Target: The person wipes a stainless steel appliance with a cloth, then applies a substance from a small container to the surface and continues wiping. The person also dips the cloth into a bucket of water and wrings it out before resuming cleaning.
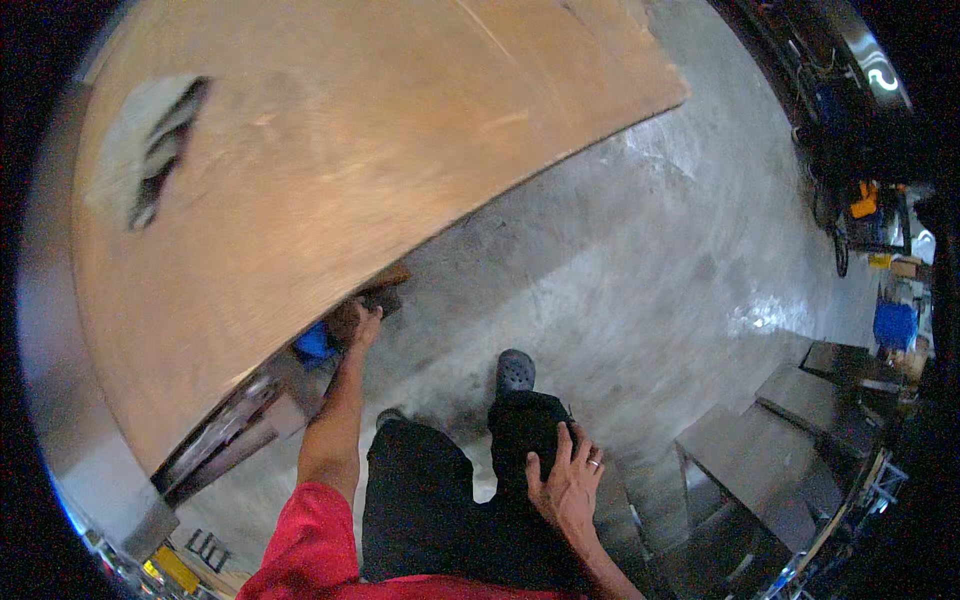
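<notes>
My left hand (364, 327) reaches to the underside of the near edge of a large wooden tabletop (330, 180). Its thumb side shows, while the other fingers look curled in shadow around something I cannot make out. Right beside it are a dark object (385, 298) and an orange-brown piece (392, 276), both partly covered by the tabletop. A blue item (315, 344) sits below the edge, left of the hand. By my right thigh, my right hand (570, 485) is open and holds nothing, fingers apart, a ring on one.
On the tabletop lies a blurred light sheet with a dark strip (168, 150). Dark flat-topped metal pieces (760, 470) stand at the right. Black equipment (850, 110) lines the far right, with a blue object (895, 325) lower down. Grey concrete floor (620, 260) stretches between.
</notes>
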{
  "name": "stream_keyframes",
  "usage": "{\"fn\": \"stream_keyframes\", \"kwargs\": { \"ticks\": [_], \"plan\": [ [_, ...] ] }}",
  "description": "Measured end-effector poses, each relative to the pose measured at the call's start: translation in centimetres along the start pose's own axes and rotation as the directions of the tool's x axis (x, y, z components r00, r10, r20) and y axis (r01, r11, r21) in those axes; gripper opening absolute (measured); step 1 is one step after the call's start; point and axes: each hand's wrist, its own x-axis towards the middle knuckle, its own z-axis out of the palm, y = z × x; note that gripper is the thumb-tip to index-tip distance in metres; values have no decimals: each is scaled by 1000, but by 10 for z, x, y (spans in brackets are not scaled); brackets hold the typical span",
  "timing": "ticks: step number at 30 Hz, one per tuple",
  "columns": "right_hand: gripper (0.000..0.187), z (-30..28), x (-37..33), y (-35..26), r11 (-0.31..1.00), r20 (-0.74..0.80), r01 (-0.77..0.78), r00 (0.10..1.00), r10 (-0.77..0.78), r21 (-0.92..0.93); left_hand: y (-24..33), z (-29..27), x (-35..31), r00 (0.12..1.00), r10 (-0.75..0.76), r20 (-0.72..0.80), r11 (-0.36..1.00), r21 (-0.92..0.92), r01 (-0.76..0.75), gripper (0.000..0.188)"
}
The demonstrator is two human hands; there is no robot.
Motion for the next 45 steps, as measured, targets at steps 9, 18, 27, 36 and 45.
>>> {"fn": "stream_keyframes", "kwargs": {
  "ticks": [9,18,27,36,45],
  "plan": [
    [71,11,16,-6,999,-55,-27,998,25,-20,34,4,37,811,-222,542,967,15,255,87],
    [68,0,-15,-18,995,-9,59,998,-60,-79,37,-54,-79,931,-228,286,958,-106,267,65],
    [37,-116,-77,-127,761,-81,379,914,-398,527,306,-397,-301,988,-47,147,909,-403,103,59],
    [36,-282,-188,-299,462,-13,507,684,-730,727,409,-698,-394,964,-34,-263,856,-506,-108,66],
    [24,-276,-242,-435,271,-222,647,575,-787,713,347,-809,-377,875,46,-482,788,-521,-328,68]
  ]
}}
